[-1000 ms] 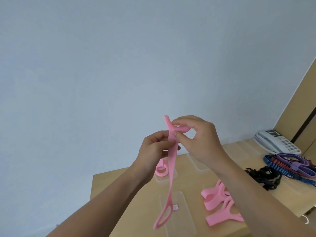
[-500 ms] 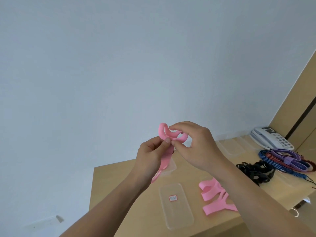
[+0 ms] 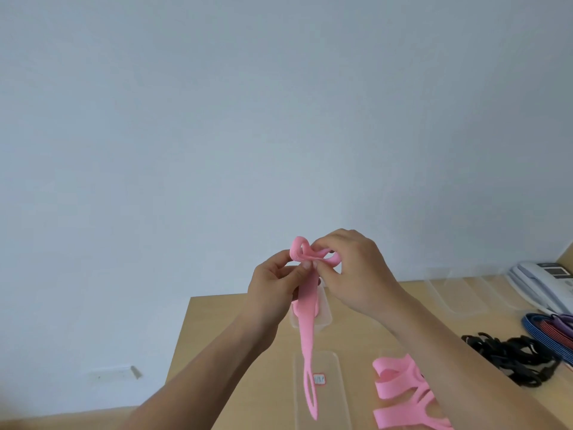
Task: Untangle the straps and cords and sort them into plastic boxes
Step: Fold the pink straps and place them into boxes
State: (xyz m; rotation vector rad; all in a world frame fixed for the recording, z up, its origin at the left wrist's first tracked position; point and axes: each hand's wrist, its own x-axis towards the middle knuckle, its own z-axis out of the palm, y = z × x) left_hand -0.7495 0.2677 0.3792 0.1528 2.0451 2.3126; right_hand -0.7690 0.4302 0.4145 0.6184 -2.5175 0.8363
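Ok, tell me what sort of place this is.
Probably an office or workroom: a desk phone sits on a light wooden table against a bare pale wall, and clear plastic boxes lie out on the table for sorting.

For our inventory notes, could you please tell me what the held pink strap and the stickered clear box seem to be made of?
The pink strap looks like soft, matte rubber or silicone: it bends into smooth loops and hangs limp. The clear box looks like glossy transparent plastic: the table shows through it.
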